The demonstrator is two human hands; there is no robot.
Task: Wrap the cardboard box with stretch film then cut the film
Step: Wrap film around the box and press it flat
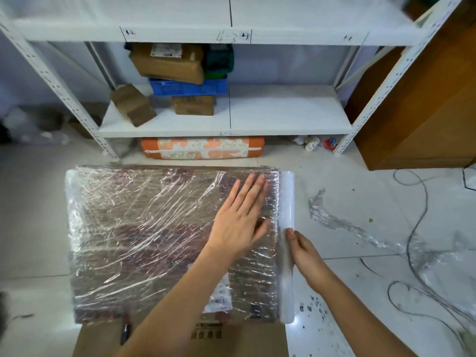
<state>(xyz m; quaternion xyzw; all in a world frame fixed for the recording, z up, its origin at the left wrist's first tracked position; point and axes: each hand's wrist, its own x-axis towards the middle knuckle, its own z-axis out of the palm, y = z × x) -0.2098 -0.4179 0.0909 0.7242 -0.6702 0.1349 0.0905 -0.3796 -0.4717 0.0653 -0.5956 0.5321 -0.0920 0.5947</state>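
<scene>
While left hand (pixel 238 222) flattens film (pixel 134 217), roll (pixel 287 202) right

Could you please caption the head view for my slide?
Left hand flattens film on the wrapped cardboard box; right hand holds the stretch film roll.

Left hand (pixel 238 222): flat, palm down, fingers straight and close together, pointing away from the person and slightly right. Left forearm bare, running diagonally up from the lower centre. Right hand (pixel 305 251): fingers curled in a grip, thumb extended upward. Right forearm bare, entering from the lower right.
</scene>
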